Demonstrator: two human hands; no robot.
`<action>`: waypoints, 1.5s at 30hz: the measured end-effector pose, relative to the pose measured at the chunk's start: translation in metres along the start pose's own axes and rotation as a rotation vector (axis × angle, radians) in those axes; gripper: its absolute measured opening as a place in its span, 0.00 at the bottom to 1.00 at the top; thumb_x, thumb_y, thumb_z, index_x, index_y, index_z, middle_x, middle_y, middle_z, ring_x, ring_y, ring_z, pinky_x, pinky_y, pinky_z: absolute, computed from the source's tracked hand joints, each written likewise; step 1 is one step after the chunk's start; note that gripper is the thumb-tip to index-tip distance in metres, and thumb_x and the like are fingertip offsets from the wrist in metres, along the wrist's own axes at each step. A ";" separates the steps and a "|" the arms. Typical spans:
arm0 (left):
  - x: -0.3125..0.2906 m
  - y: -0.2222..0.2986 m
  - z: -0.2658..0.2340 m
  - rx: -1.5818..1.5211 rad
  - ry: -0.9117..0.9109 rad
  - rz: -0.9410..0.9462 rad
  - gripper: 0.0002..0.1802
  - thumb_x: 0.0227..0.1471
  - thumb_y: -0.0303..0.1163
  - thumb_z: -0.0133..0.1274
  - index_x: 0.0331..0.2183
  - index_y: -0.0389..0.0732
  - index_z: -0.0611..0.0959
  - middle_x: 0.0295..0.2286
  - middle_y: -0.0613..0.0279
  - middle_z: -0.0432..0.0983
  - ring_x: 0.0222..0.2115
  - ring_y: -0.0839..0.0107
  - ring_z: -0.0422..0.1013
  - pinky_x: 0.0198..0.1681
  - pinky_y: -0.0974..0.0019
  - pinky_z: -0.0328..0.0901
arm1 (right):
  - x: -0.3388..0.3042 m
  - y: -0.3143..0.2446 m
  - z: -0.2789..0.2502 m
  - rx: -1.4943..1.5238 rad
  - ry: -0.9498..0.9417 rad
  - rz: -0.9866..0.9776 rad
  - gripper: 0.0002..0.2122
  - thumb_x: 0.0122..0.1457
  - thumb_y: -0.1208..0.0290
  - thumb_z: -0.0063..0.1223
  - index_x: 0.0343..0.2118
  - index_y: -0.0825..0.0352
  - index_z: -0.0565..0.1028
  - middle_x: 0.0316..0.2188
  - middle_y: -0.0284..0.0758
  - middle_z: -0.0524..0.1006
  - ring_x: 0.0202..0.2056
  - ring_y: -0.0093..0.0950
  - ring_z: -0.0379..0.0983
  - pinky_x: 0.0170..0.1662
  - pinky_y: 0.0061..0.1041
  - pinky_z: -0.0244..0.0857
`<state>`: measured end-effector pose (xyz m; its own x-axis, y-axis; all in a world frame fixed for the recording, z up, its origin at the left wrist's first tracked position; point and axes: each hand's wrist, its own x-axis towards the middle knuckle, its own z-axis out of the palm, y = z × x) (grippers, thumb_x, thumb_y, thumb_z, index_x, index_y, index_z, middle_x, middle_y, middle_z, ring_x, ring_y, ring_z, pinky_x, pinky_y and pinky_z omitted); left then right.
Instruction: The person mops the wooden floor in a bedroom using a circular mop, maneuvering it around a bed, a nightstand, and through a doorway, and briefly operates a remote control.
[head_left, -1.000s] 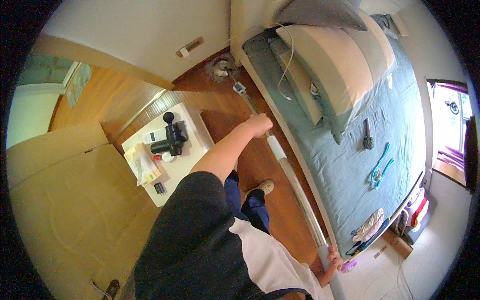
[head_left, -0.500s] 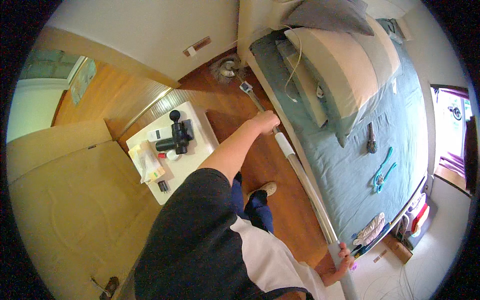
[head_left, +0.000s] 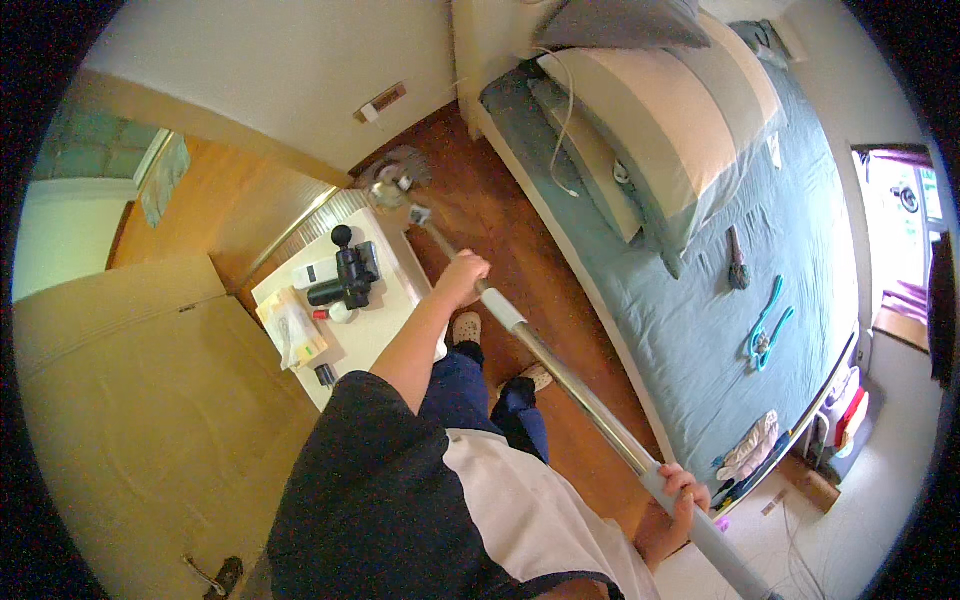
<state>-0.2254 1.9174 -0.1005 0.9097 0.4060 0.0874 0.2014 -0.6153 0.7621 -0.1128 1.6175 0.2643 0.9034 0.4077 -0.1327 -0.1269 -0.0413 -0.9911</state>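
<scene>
A long mop [head_left: 575, 380] with a silver and white pole slants across the gap between the bed and a small white table. My left hand [head_left: 463, 277] is wrapped round its upper stretch in the picture, just past the table's right edge. Lower right, near the bed's foot, my right hand [head_left: 684, 492] grips the grey part of the same pole. The grey mop head [head_left: 398, 170] is smeared by motion; it lies on the wooden floor by the wall corner and the table's far end.
The white table [head_left: 395, 355] bears a black massage gun [head_left: 350, 280], a tissue pack [head_left: 293, 330] and small items. A teal bed [head_left: 690, 350] with pillows [head_left: 660, 120] fills the right. A tan sofa [head_left: 150, 430] stands left. My shoes [head_left: 466, 328] are on the floor.
The mop head has swept left, from beside the bed's corner toward the table's far end. My left hand moved left and a little down with the pole; my right hand barely shifted.
</scene>
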 end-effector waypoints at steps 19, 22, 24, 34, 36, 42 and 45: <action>0.066 0.093 0.042 0.102 -0.205 -0.162 0.08 0.27 0.26 0.55 0.20 0.42 0.77 0.25 0.60 0.72 0.31 0.60 0.66 0.32 0.60 0.66 | 0.002 -0.061 -0.059 -0.226 0.080 -0.050 0.07 0.52 0.67 0.40 0.21 0.63 0.62 0.22 0.32 0.64 0.37 0.30 0.64 0.50 0.37 0.50; 0.042 0.134 0.044 -0.026 -0.225 -0.185 0.09 0.29 0.23 0.54 0.22 0.39 0.76 0.25 0.58 0.72 0.33 0.58 0.66 0.32 0.56 0.66 | 0.009 -0.088 -0.085 0.009 0.114 -0.213 0.10 0.53 0.69 0.36 0.17 0.62 0.55 0.14 0.32 0.57 0.24 0.30 0.60 0.52 0.44 0.48; 0.026 0.139 0.042 -0.105 -0.133 -0.215 0.09 0.25 0.26 0.55 0.16 0.40 0.70 0.22 0.59 0.69 0.29 0.57 0.64 0.30 0.56 0.63 | 0.016 -0.095 -0.087 0.074 0.010 -0.216 0.11 0.53 0.71 0.34 0.16 0.61 0.54 0.12 0.30 0.54 0.20 0.26 0.57 0.50 0.40 0.51; 0.008 0.013 -0.007 0.128 -0.008 -0.173 0.06 0.27 0.24 0.54 0.16 0.40 0.73 0.22 0.57 0.71 0.30 0.56 0.65 0.32 0.59 0.63 | 0.048 -0.006 0.015 0.161 -0.129 -0.179 0.10 0.49 0.73 0.40 0.15 0.59 0.55 0.09 0.30 0.56 0.15 0.24 0.54 0.39 0.38 0.58; 0.007 0.002 -0.005 0.143 -0.047 -0.220 0.06 0.27 0.26 0.54 0.15 0.40 0.73 0.21 0.56 0.71 0.29 0.55 0.65 0.31 0.59 0.63 | 0.045 0.008 0.014 0.136 -0.190 -0.139 0.10 0.49 0.73 0.41 0.15 0.59 0.55 0.10 0.31 0.57 0.16 0.25 0.55 0.39 0.38 0.58; 0.011 0.057 0.051 0.188 -0.145 -0.114 0.08 0.26 0.28 0.56 0.16 0.41 0.74 0.22 0.58 0.72 0.30 0.57 0.66 0.32 0.60 0.63 | 0.031 -0.010 -0.056 -0.038 -0.125 -0.176 0.09 0.51 0.71 0.38 0.16 0.60 0.56 0.10 0.29 0.56 0.17 0.24 0.55 0.40 0.39 0.57; 0.027 0.118 0.091 0.144 -0.218 -0.160 0.09 0.26 0.28 0.57 0.18 0.41 0.76 0.23 0.59 0.72 0.31 0.58 0.67 0.33 0.60 0.64 | 0.023 -0.044 -0.117 -0.110 -0.065 -0.190 0.09 0.51 0.69 0.37 0.16 0.59 0.56 0.11 0.28 0.55 0.17 0.23 0.54 0.41 0.38 0.57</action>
<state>-0.1435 1.7941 -0.0665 0.9157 0.3605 -0.1775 0.3833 -0.6510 0.6552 -0.0382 1.5218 0.3032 0.8780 0.4756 0.0544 0.0918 -0.0556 -0.9942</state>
